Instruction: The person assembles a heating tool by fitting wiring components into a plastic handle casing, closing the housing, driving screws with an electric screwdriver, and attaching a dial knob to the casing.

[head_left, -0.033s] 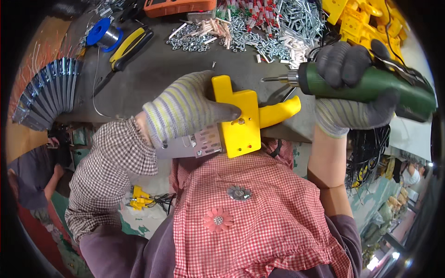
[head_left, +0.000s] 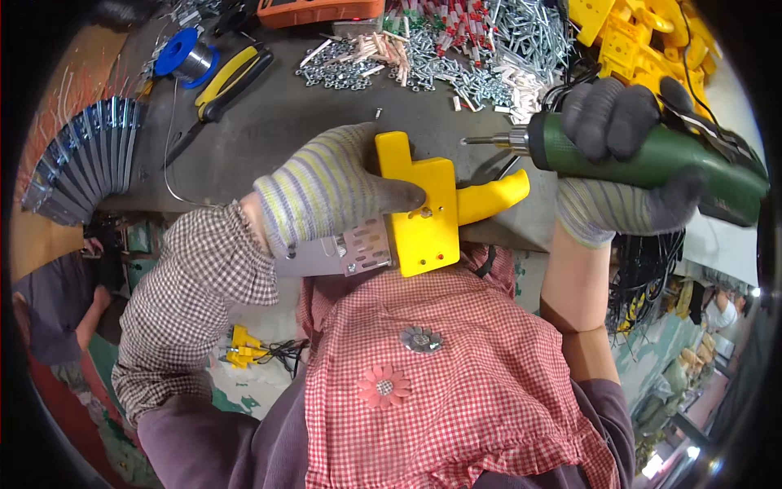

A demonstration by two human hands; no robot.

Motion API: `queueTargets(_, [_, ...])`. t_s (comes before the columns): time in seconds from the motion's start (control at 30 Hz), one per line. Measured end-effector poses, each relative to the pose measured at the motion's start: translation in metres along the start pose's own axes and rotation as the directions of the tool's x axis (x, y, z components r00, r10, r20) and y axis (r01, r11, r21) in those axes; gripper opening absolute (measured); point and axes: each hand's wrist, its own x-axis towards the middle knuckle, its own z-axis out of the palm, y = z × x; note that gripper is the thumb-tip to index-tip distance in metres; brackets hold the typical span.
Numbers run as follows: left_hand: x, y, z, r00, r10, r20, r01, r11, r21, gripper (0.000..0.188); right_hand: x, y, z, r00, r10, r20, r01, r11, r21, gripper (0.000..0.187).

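Head view: left hand (head_left: 346,183) on a yellow case (head_left: 428,232), right hand (head_left: 609,126) on a green power screwdriver (head_left: 692,155)

The left hand, in a striped glove, has its grip closed around the yellow case, thumb pressed across the front. The yellow case sits in front of the person, by the near edge of the desk (head_left: 301,114) and above the checked apron (head_left: 456,367); its curved handle (head_left: 493,197) points right. A slotted metal plate (head_left: 369,244) shows at its left side, partly under the glove.

The right hand's grip is wrapped around the green power screwdriver, which lies nearly level. Its bit (head_left: 482,141) points left and ends near the yellow case's upper right corner, with a gap between them.

Beyond the hands, one loose screw (head_left: 378,112) is on the desk, near heaps of screws (head_left: 533,37) and white tubes (head_left: 521,91). Pliers (head_left: 232,81) rest beside a blue spool (head_left: 179,53) at the left.
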Motion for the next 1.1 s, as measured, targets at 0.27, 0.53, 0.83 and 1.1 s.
queueTargets(0.27, [0.002,0.016,-0.001,0.988,-0.135,-0.074,0.151,0.945,0.291,0.053,-0.008,-0.043,0.054,0.990,0.090,0.107,-0.107,0.980,0.169,0.062])
queueTargets(0.53, [-0.001,0.012,-0.004,0.996,-0.074,-0.058,0.091,0.915,0.394,0.057,-0.013,-0.033,0.067,0.970,-0.082,0.230,0.052,0.990,0.131,0.068])
queueTargets(0.83, [-0.003,0.017,-0.004,0.992,-0.097,-0.081,0.125,0.865,0.486,0.062,-0.018,-0.036,0.068,0.962,-0.018,0.271,-0.014,0.993,0.115,0.068])
queueTargets(1.1, [-0.004,0.008,-0.008,0.988,-0.096,-0.119,0.139,0.888,0.439,0.069,-0.024,-0.036,0.065,0.949,0.043,0.311,-0.083,0.990,0.115,0.068])
